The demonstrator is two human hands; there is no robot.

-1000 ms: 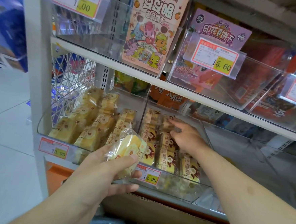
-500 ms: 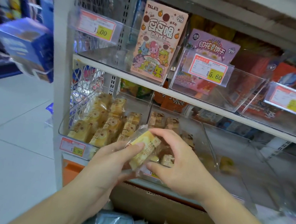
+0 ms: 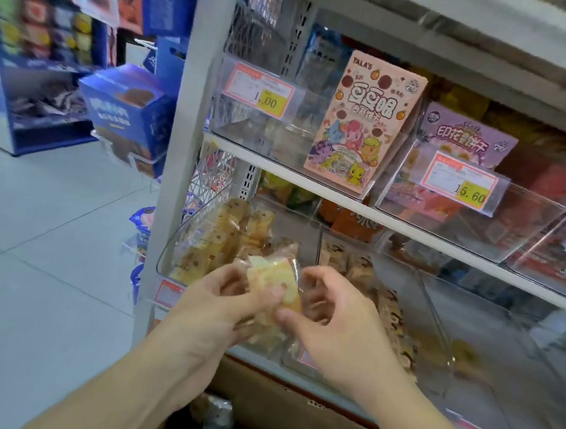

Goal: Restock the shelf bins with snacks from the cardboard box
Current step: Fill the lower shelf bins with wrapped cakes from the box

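Pink "TALA'S" box, "15.60" tag

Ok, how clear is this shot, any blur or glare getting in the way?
Head view: motion blur smears the blue display at left and softens both hands; the wrapped cake between the left hand and right hand shows no readable print. The clear bins catch pale reflections. The 15.60 price tag stays legible. Wide-angle bending tilts the shelf post.

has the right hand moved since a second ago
Yes. The right hand came out of the second bin, toward the person, and now pinches the cake packet.
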